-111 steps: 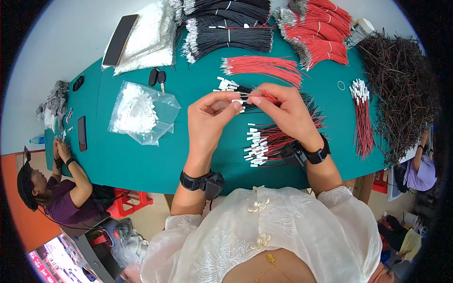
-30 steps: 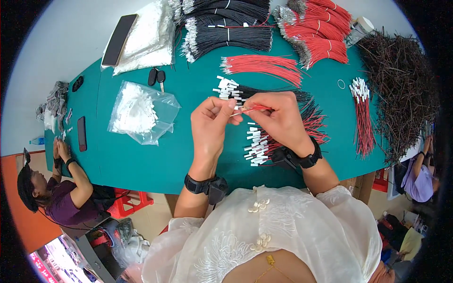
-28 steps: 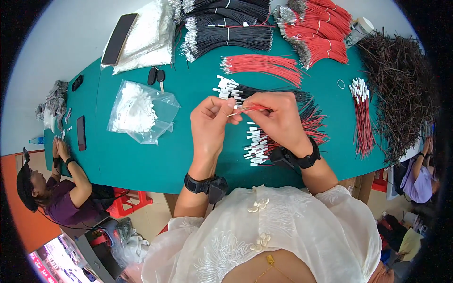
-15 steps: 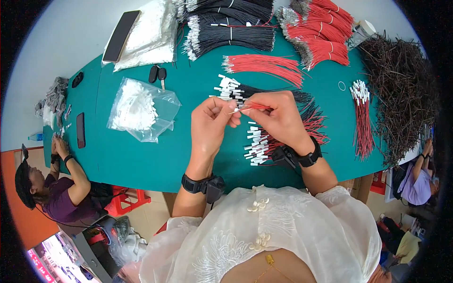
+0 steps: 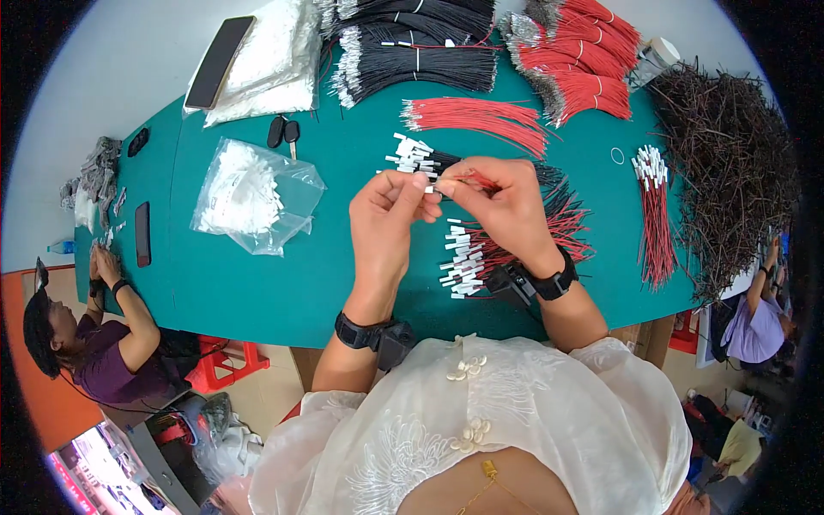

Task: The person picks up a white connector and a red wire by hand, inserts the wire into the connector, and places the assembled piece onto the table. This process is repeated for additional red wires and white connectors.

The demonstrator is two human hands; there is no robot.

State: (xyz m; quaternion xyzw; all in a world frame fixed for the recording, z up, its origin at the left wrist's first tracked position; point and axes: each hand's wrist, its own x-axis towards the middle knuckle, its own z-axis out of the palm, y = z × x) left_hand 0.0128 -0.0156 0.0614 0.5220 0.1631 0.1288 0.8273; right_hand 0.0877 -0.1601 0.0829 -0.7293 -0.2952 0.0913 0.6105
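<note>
Above the green tabletop [image 5: 257, 283], the left hand [image 5: 388, 215] and right hand [image 5: 502, 202] meet, fingers pinched on a thin red wire [image 5: 472, 179] with a small white connector [image 5: 422, 181] at its left end. Its long axis runs left to right, slightly tilted.

A long bench [image 5: 257, 292] topped in teal-green runs across a workroom with a pale grey floor [image 5: 112, 77] beyond it, evenly lit. At its left end a co-worker in a purple top [image 5: 103, 360] sits by a red plastic stool [image 5: 225, 360]; tan flooring [image 5: 266, 403] shows beneath the near edge.
</note>
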